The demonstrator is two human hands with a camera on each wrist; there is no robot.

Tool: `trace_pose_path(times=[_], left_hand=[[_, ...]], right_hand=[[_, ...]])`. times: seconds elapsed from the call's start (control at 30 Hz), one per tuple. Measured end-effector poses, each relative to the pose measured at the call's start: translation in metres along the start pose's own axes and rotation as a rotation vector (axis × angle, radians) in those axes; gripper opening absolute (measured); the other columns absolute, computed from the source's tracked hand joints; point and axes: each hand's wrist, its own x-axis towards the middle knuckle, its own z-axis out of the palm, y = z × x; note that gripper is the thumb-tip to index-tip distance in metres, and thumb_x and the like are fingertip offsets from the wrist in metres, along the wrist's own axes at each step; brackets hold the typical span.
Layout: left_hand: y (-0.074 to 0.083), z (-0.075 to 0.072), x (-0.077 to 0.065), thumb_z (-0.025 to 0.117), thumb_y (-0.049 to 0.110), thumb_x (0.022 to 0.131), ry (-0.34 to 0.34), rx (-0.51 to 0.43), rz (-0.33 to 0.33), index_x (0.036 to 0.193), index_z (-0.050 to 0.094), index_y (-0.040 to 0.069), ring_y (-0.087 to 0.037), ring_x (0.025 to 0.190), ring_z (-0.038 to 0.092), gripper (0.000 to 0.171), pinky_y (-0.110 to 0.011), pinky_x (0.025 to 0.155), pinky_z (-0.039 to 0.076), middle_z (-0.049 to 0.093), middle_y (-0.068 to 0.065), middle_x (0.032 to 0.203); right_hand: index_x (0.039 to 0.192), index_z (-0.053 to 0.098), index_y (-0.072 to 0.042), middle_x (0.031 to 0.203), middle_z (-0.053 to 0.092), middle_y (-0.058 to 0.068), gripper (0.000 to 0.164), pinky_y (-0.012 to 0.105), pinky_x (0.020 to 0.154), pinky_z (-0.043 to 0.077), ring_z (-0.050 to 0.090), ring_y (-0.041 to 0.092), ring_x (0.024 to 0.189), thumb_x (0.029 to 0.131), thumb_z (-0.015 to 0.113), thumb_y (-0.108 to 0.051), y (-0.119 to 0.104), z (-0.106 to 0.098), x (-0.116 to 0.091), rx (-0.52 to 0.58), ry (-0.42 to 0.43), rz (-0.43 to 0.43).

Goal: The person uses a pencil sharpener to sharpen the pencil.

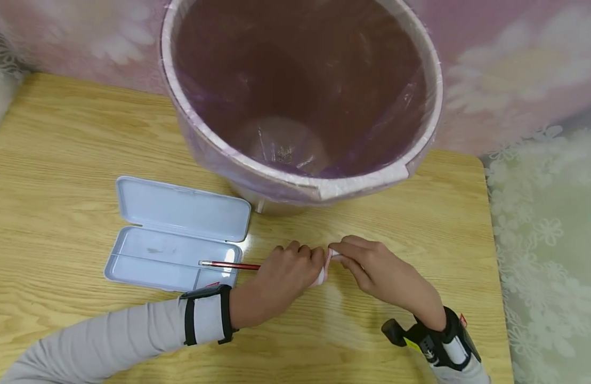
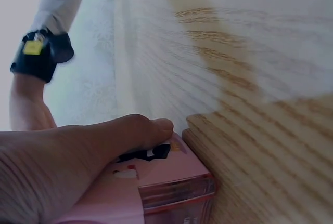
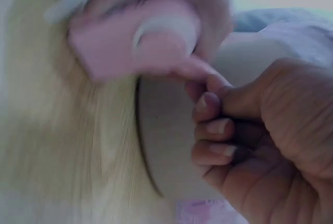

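My left hand (image 1: 288,272) grips a pink crank pencil sharpener (image 2: 177,169) on the wooden table. In the left wrist view its thumb lies across the printed top, near a clear window. A red pencil (image 1: 237,265) sticks out on the left side, its metal-banded end over the pencil case; the other end is hidden behind the left hand. In the right wrist view, slightly blurred, a pink crank on a white ring shows on the sharpener's end. My right hand (image 1: 379,269) pinches the crank's handle (image 1: 336,253) between thumb and fingers.
A light blue pencil case (image 1: 180,210) lies with its lid back, left of the hands. Behind them stands a large bin (image 1: 257,162) with a clear plastic liner over its rim. The table (image 1: 60,154) meets a flowered wall covering (image 1: 530,69).
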Motion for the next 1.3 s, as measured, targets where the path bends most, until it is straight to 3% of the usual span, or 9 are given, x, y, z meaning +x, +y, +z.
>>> trace_pose_path(times=[0.07,0.17,0.23,0.4,0.63,0.73,0.93,1.07,1.3], left_hand=[[0.001,0.000,-0.001,0.075,0.018,0.092,-0.036,0.005,0.013,0.091,0.066,0.017,-0.005,0.050,0.044,0.009,-0.017,0.043,0.029,0.051,0.007,0.059],[0.003,0.000,0.000,0.078,0.018,0.089,-0.082,0.011,0.029,0.097,0.066,0.017,-0.007,0.052,0.049,0.014,-0.018,0.044,0.034,0.056,0.006,0.062],[0.005,0.000,0.001,0.076,0.020,0.090,-0.090,0.004,0.031,0.087,0.060,0.017,-0.007,0.052,0.048,0.017,-0.018,0.044,0.034,0.054,0.006,0.061],[0.004,-0.002,0.001,0.079,0.025,0.089,-0.117,-0.018,0.030,0.084,0.056,0.016,-0.008,0.053,0.046,0.025,-0.018,0.045,0.033,0.049,0.005,0.060],[0.004,-0.001,0.001,0.084,0.027,0.085,-0.088,-0.045,0.020,0.083,0.055,0.015,-0.007,0.050,0.040,0.031,-0.018,0.044,0.025,0.043,0.006,0.058],[0.004,0.000,0.001,0.083,0.023,0.084,-0.071,-0.036,0.016,0.081,0.055,0.015,-0.006,0.050,0.037,0.029,-0.018,0.044,0.024,0.041,0.006,0.057],[0.001,0.000,0.002,0.070,0.008,0.086,-0.039,-0.039,0.016,0.076,0.051,0.016,-0.004,0.052,0.027,0.023,-0.018,0.046,0.017,0.034,0.007,0.056],[0.000,0.001,0.001,0.070,0.011,0.090,-0.044,-0.047,0.019,0.075,0.049,0.017,-0.005,0.052,0.026,0.027,-0.019,0.048,0.015,0.034,0.007,0.056],[-0.001,0.002,0.000,0.069,0.020,0.096,-0.039,-0.033,0.029,0.075,0.049,0.018,-0.005,0.053,0.024,0.029,-0.019,0.049,0.014,0.036,0.007,0.056]], right_hand=[[0.121,0.069,0.000,0.104,0.069,0.005,0.025,0.025,0.074,0.055,0.059,0.007,0.081,0.098,0.060,0.003,0.009,0.004,0.006,-0.012,-0.060,0.003],[0.118,0.070,-0.002,0.106,0.070,0.006,0.022,0.029,0.080,0.057,0.065,0.012,0.089,0.100,0.058,-0.001,0.023,0.020,0.009,0.007,-0.138,-0.001],[0.113,0.070,-0.005,0.100,0.068,0.003,0.018,0.026,0.077,0.055,0.063,0.010,0.086,0.102,0.056,-0.002,0.026,0.031,0.005,0.057,-0.179,0.011],[0.102,0.067,-0.010,0.089,0.059,-0.003,0.014,0.019,0.066,0.041,0.044,0.002,0.073,0.102,0.056,-0.002,0.020,0.049,-0.008,0.130,-0.200,0.034],[0.106,0.071,-0.008,0.087,0.058,-0.005,0.015,0.016,0.066,0.042,0.043,-0.002,0.072,0.102,0.057,-0.004,0.009,0.056,-0.024,0.216,-0.217,-0.002],[0.105,0.070,-0.008,0.092,0.061,-0.005,0.013,0.015,0.069,0.046,0.047,-0.002,0.077,0.101,0.058,-0.004,0.002,0.053,-0.029,0.198,-0.202,-0.041],[0.100,0.069,-0.012,0.087,0.054,-0.009,0.007,0.008,0.066,0.040,0.043,-0.005,0.075,0.100,0.063,-0.009,-0.022,0.028,-0.039,0.062,-0.087,-0.146],[0.100,0.067,-0.014,0.086,0.051,-0.011,0.012,0.007,0.064,0.036,0.040,-0.004,0.073,0.105,0.056,-0.015,-0.030,0.010,-0.035,-0.001,-0.033,-0.172],[0.101,0.067,-0.009,0.088,0.056,-0.007,0.020,0.009,0.065,0.040,0.045,-0.001,0.074,0.108,0.049,-0.015,-0.032,0.000,-0.027,-0.142,-0.035,-0.178]])
